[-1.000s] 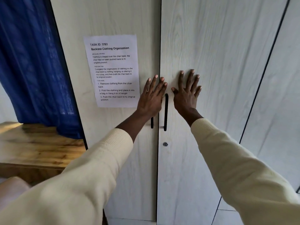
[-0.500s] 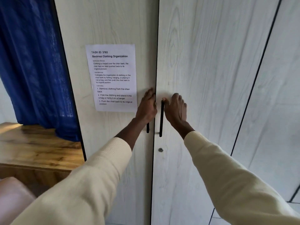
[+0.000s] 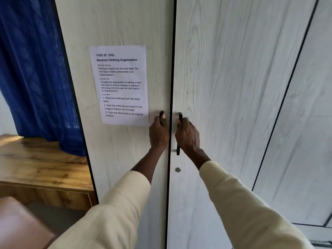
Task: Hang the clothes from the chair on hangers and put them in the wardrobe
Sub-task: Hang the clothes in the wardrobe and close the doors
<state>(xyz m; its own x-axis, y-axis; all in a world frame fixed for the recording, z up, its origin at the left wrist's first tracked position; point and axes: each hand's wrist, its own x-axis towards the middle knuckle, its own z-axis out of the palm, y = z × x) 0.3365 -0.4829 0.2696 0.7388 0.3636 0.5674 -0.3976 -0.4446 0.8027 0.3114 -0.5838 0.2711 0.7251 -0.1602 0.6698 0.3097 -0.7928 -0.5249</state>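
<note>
From the head camera we see the wardrobe with both pale doors closed. Our left hand has its grip curled round the black handle of the left door, thumb laid along the bar; our right hand grasps the right door's handle the same way. A printed task sheet is stuck on the left door. A wooden surface and a blue curtain lie to the left.

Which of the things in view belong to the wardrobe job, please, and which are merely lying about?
Job:
wardrobe doors
left handle, gripped by left hand
right handle, gripped by right hand

Lying about:
task sheet
blue curtain
wooden desk
keyhole
</note>
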